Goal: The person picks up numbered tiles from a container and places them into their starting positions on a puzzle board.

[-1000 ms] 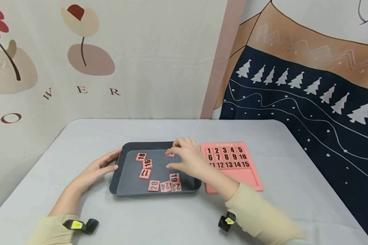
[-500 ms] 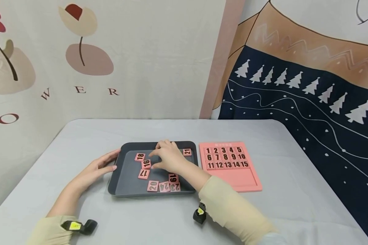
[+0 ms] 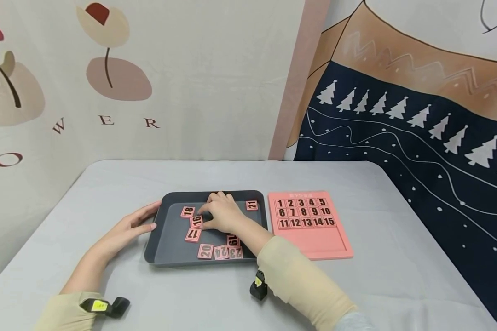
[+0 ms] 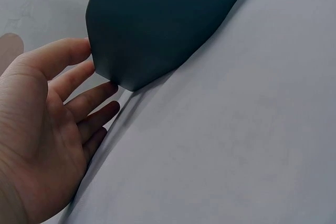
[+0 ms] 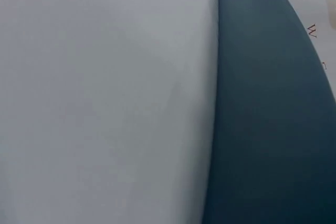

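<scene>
In the head view a dark grey tray holds several pink number tiles. My right hand is over its middle, thumb and index finger at opposite edges of the number 16 tile, pinching it. The number 18 tile and number 17 tile lie close by. My left hand rests at the tray's left edge, fingers extended. In the left wrist view the left hand has its fingertips at the corner of the tray. The right wrist view shows the tray's side, not the right hand.
A pink number board lies right of the tray, its upper rows filled with tiles 1 to 15. In the tray, a 21 tile is at the upper right; tiles 20, 24, 23 and 19 lie near the front.
My right hand has moved left across the tray, from over the 21 tile to the 16 tile, uncovering the 21 tile. The left hand has stayed at the tray's edge.
</scene>
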A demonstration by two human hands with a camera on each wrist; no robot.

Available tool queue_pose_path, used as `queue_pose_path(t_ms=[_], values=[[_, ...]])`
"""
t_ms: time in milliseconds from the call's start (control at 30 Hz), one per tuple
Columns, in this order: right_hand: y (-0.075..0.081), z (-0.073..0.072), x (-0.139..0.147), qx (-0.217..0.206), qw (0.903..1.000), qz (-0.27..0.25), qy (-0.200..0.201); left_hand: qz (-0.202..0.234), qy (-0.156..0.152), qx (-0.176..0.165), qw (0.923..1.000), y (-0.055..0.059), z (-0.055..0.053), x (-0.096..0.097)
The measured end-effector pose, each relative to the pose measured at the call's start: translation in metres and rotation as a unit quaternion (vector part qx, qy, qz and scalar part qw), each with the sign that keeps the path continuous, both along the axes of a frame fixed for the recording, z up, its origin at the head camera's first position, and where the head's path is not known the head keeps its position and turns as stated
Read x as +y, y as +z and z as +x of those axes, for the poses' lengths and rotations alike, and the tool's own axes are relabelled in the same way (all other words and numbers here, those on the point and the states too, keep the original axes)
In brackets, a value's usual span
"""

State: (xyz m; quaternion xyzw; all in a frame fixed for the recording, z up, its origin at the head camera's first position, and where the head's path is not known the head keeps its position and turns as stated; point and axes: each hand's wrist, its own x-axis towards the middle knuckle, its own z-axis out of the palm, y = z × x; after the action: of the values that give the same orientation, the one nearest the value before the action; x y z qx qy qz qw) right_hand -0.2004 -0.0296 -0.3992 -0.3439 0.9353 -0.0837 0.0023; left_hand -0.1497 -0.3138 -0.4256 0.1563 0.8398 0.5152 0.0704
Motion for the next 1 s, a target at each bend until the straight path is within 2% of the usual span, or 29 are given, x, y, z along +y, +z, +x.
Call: queue_pose_path(t_ms=[267, 633, 800, 1000], values=[[-0.002, 0.002, 0.002, -0.001, 0.9998, -0.017, -0.011, 0.006, -0.008, 0.009, 0.9999, 0.000, 0.001, -0.001], [0.010, 0.012, 0.017, 0.028, 0.9972, -0.060, -0.036, 0.018, -0.010, 0.008, 0.9998, -0.001, 0.001, -0.001], [0.017, 0.022, 0.030, 0.054, 0.9921, -0.103, -0.049, 0.018, -0.011, 0.010, 0.9997, -0.001, 0.001, -0.001], [0.023, 0.034, 0.049, 0.067, 0.9809, -0.166, -0.076, 0.007, -0.006, 0.001, 1.0000, 0.000, 0.001, -0.001]])
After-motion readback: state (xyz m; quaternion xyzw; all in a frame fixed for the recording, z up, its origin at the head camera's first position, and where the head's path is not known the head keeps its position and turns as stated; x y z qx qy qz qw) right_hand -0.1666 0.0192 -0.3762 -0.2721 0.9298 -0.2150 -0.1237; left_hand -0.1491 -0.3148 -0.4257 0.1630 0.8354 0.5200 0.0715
